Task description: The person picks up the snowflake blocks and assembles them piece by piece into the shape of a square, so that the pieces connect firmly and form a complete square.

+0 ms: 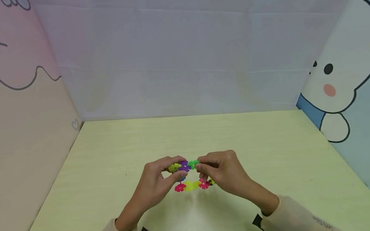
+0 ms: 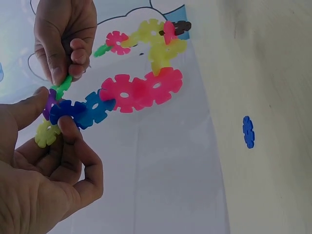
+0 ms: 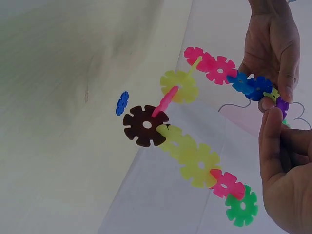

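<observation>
A chain of notched, flower-shaped plastic discs hangs between both hands in a bent row. My left hand (image 1: 153, 187) grips it between thumb and fingers around a purple disc (image 1: 184, 166), a yellow disc (image 2: 46, 134) and a blue disc (image 2: 68, 113). With thumb and fingertips my right hand (image 1: 227, 173) pinches a green disc (image 2: 63, 87) that touches the purple one. Beyond the blue pieces run pink discs (image 2: 122, 93) and yellow ones. In the right wrist view, a dark brown disc (image 3: 139, 131) sits at the bend, and another green disc (image 3: 242, 207) ends the row.
A single blue disc (image 2: 248, 132) lies loose on the pale table (image 1: 106, 147). Behind the table stands a whitish cloth wall (image 1: 179, 62). Printed panels with cartoon figures (image 1: 339, 86) flank both sides.
</observation>
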Motion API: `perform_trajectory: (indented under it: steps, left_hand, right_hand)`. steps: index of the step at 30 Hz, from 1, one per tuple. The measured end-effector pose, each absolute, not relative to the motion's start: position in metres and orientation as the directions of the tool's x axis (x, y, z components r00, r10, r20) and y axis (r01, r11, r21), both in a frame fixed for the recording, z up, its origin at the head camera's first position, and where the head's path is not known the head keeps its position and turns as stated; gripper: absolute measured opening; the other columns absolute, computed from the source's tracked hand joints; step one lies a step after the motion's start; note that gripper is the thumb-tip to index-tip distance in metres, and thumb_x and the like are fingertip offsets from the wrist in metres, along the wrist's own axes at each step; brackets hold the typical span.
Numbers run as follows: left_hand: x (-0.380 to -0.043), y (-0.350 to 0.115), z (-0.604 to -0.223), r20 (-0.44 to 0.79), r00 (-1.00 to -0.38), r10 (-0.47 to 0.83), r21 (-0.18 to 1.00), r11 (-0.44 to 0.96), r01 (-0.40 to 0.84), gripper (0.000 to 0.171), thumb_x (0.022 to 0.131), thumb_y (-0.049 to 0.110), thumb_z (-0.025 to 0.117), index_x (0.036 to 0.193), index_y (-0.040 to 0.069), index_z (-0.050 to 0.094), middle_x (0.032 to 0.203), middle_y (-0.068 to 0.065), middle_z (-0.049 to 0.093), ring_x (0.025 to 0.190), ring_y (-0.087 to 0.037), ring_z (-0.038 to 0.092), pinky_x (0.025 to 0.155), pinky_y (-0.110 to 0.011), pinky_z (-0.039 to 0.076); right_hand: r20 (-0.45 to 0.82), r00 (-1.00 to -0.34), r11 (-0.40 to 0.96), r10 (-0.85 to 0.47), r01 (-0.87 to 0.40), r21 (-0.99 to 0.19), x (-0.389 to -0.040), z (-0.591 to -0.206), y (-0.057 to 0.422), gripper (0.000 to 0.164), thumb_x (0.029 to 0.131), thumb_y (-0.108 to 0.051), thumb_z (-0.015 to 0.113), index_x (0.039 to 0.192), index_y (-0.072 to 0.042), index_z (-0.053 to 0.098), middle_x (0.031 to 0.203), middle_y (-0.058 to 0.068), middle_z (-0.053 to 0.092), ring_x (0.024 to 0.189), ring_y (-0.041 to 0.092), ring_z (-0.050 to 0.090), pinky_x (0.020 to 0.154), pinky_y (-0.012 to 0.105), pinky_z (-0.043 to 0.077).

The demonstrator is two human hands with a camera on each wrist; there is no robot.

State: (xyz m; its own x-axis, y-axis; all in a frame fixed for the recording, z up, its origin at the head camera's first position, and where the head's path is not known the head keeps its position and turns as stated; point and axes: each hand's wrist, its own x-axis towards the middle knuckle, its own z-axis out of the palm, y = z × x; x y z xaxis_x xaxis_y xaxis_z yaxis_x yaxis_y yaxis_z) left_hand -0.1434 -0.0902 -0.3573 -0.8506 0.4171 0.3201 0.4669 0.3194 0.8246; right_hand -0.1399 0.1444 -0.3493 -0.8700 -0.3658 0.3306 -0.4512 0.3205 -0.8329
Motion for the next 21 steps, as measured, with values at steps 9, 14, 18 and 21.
perform_trajectory:
  steps: [9, 14, 18, 21]
  left_hand:
    - [-0.144, -0.100, -0.351, 0.261, -0.877, 0.403, 0.806, 0.409, 0.428, 0.029, 0.092, 0.027, 0.079, 0.120, 0.021, 0.075, 0.103, 0.010, 0.076, 0.084, -0.007, 0.070, 0.065, -0.026, 0.058]
    - [-0.140, -0.113, -0.344, 0.193, -0.899, 0.392, 0.819, 0.441, 0.368, 0.031, 0.092, 0.032, 0.079, 0.122, 0.026, 0.074, 0.104, 0.013, 0.076, 0.089, -0.010, 0.071, 0.065, -0.028, 0.058]
    - [-0.136, -0.123, -0.340, 0.149, -0.909, 0.390, 0.811, 0.478, 0.338, 0.029, 0.092, 0.032, 0.079, 0.120, 0.029, 0.074, 0.103, 0.014, 0.076, 0.091, -0.010, 0.072, 0.067, -0.028, 0.058]
    - [-0.132, -0.126, -0.337, 0.112, -0.905, 0.410, 0.802, 0.500, 0.326, 0.029, 0.092, 0.034, 0.078, 0.121, 0.029, 0.074, 0.106, 0.014, 0.076, 0.094, -0.010, 0.071, 0.071, -0.028, 0.059]
  right_hand:
    - [0.301, -0.852, 0.368, -0.428, -0.468, -0.803, -0.145, -0.341, 0.141, 0.013, 0.091, -0.005, 0.077, 0.103, 0.000, 0.079, 0.084, 0.006, 0.077, 0.067, 0.006, 0.071, 0.068, 0.026, 0.063]
    - [0.281, -0.840, 0.433, -0.464, -0.492, -0.755, -0.162, -0.324, 0.152, 0.018, 0.095, -0.015, 0.075, 0.112, -0.008, 0.077, 0.099, 0.002, 0.078, 0.083, 0.006, 0.073, 0.078, 0.027, 0.062]
    - [0.212, -0.860, 0.506, -0.465, -0.454, -0.734, -0.201, -0.328, 0.164, 0.027, 0.099, -0.021, 0.071, 0.123, -0.009, 0.074, 0.110, 0.003, 0.078, 0.097, 0.016, 0.075, 0.087, 0.037, 0.062]
    - [0.107, -0.845, 0.573, -0.524, -0.443, -0.690, -0.232, -0.351, 0.164, 0.035, 0.100, -0.024, 0.070, 0.129, -0.006, 0.071, 0.114, 0.006, 0.077, 0.105, 0.021, 0.073, 0.092, 0.041, 0.060]
